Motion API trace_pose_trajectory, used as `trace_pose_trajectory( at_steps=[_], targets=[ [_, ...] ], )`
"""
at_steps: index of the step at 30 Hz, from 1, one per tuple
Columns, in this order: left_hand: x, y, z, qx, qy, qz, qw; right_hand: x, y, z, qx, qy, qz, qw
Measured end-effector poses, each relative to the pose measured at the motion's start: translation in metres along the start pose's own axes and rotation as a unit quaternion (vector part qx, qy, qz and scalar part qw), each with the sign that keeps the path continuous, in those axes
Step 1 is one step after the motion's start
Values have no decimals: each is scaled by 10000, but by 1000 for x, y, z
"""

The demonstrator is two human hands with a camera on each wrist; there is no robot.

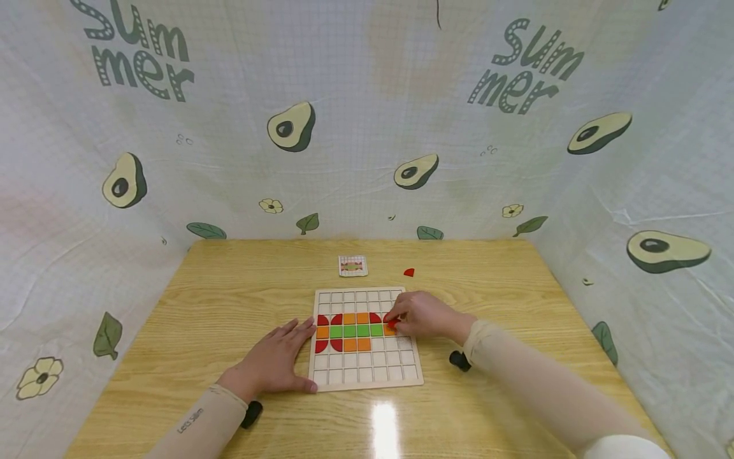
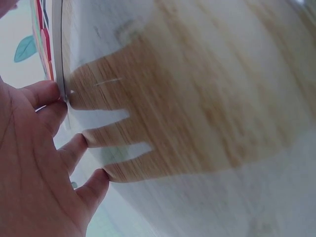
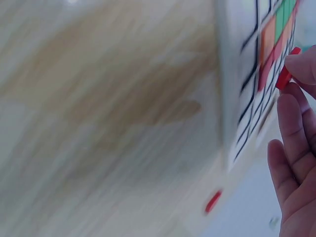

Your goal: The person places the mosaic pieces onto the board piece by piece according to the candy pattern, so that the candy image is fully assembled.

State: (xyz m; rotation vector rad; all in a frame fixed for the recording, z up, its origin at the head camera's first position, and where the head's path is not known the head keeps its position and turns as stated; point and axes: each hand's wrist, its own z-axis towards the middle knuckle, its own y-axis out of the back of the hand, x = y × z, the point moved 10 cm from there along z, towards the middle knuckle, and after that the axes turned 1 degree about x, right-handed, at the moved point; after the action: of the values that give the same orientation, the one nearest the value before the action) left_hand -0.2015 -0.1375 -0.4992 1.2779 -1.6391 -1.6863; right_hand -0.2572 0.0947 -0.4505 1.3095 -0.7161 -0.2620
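A white grid board (image 1: 367, 374) lies on the table, with red quarter-round, orange square and green square tiles (image 1: 350, 331) set across its middle rows. My left hand (image 1: 272, 358) rests at the board's left edge, fingers spread and thumb by the near corner. In the left wrist view, its fingertips (image 2: 96, 182) touch the table beside the board's edge (image 2: 58, 44). Over the board's right side, my right hand (image 1: 427, 315) pinches a red tile (image 3: 286, 74) between thumb and finger. The right hand partly hides the tiles and cells under it.
Beyond the board lies a small pattern card (image 1: 352, 266). A loose red quarter-round tile (image 1: 409, 272) sits to the card's right. The wooden table (image 1: 246, 274) meets a printed cloth (image 1: 355, 178) at the back and sides.
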Motion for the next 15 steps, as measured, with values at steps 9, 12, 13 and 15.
trace_pose_trajectory(
  at_steps=[9,12,13,15],
  targets=[
    [-3,2,0,71,11,100,9999,50,-24,9,477,771,-326,9953],
    [-2,1,0,74,29,116,9999,54,-26,9,423,938,-515,9934],
    [-2,1,0,80,37,119,9999,55,-27,9,389,952,-554,9932],
    [-1,0,0,90,48,113,9999,55,-27,10,319,972,-593,9930]
  ],
)
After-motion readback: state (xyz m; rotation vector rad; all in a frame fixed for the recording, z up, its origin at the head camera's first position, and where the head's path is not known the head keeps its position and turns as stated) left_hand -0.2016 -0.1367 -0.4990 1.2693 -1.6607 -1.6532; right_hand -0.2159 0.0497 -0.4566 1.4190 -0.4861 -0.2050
